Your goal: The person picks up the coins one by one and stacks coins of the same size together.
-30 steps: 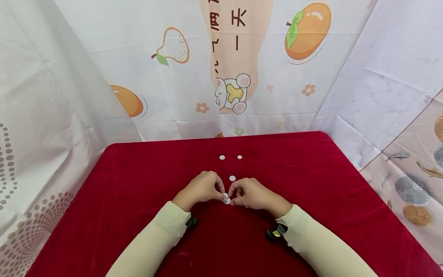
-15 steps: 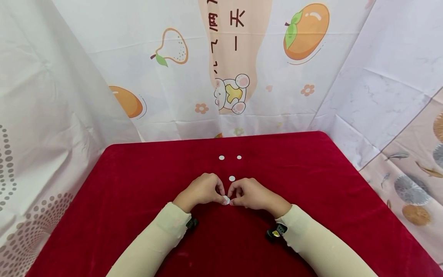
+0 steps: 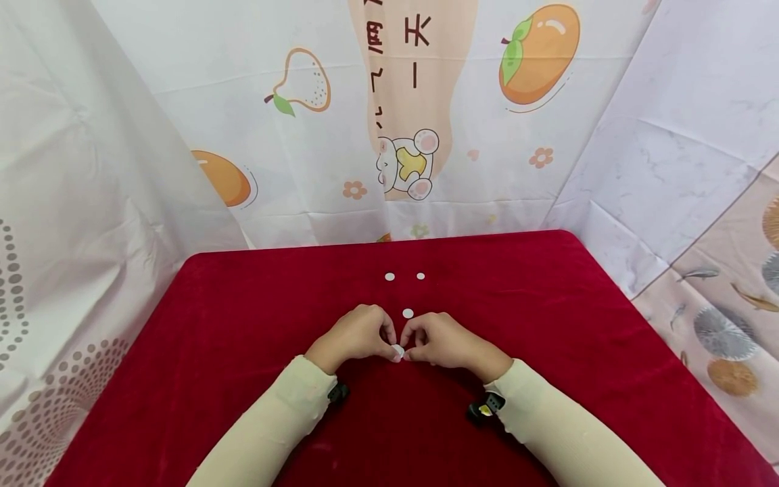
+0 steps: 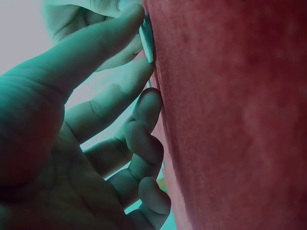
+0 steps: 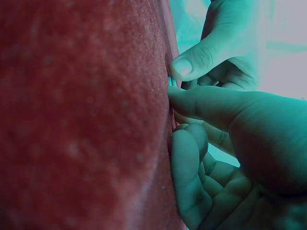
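Note:
Near the middle of the red table, small white discs (image 3: 398,350) lie at the meeting fingertips of both hands; they look stacked, seen edge-on as a thin plate (image 4: 147,40) in the left wrist view. My left hand (image 3: 361,331) pinches at the discs from the left with thumb and index finger. From the right, my right hand (image 3: 449,341) holds their other edge, its thumb (image 5: 196,101) low against the cloth. The remaining fingers of both hands are curled. Fingertips hide part of the discs.
Three more white discs lie beyond the hands: one close (image 3: 408,314), one at far left (image 3: 389,276) and one at far right (image 3: 420,276). Red cloth (image 3: 243,304) covers the table. Printed curtains (image 3: 328,149) stand around its back and sides.
One second ago two discs showed partly offset between the fingers; now they overlap as one. My left hand has shifted slightly towards the body, while the right hand stays nearly still.

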`<state>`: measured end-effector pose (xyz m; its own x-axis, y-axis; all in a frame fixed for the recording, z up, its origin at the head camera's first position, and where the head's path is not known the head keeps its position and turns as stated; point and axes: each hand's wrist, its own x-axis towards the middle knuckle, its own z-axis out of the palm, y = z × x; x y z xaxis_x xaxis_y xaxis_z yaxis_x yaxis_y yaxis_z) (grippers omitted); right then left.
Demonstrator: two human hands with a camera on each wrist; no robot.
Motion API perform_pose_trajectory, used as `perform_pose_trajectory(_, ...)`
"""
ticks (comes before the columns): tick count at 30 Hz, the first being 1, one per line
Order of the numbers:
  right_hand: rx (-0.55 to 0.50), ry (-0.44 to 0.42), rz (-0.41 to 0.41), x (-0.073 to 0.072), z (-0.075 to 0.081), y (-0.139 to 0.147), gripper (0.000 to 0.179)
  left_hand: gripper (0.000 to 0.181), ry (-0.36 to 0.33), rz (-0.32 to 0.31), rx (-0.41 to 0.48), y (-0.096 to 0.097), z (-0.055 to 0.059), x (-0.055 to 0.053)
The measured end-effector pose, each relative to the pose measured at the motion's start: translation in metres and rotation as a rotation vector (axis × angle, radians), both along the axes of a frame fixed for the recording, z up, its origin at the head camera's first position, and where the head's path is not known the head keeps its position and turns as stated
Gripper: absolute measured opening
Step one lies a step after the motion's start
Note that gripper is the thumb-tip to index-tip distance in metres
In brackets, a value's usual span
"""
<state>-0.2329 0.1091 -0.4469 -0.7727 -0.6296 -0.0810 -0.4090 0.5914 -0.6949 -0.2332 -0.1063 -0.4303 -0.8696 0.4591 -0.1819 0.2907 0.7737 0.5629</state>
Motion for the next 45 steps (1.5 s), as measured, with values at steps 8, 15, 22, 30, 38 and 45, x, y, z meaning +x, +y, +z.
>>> perform_pose_trajectory(8,0.006,-0.001,-0.005,0.000,-0.001,0.000,0.014,0.020,-0.044,-0.038,0.018,-0.005,0.001,-0.001)
perform_pose_trajectory(15,0.005,-0.011,-0.015,0.001,0.000,0.000,0.013,0.017,-0.081,-0.058,0.048,-0.010,0.000,-0.006)
perform_pose_trajectory(22,-0.004,-0.026,-0.017,0.000,0.000,0.000,0.012,0.014,-0.094,-0.049,0.070,-0.011,-0.003,-0.008)
perform_pose_trajectory(30,-0.010,-0.040,-0.017,0.000,-0.001,0.000,0.012,0.014,-0.090,-0.039,0.065,-0.011,-0.003,-0.007)
perform_pose_trajectory(38,-0.013,-0.047,-0.015,0.000,-0.002,0.001,0.011,0.013,-0.089,-0.041,0.063,-0.010,-0.005,-0.007)
perform_pose_trajectory(45,-0.012,-0.037,-0.013,-0.001,-0.003,0.001,0.011,0.013,-0.084,-0.046,0.072,-0.011,-0.005,-0.007)
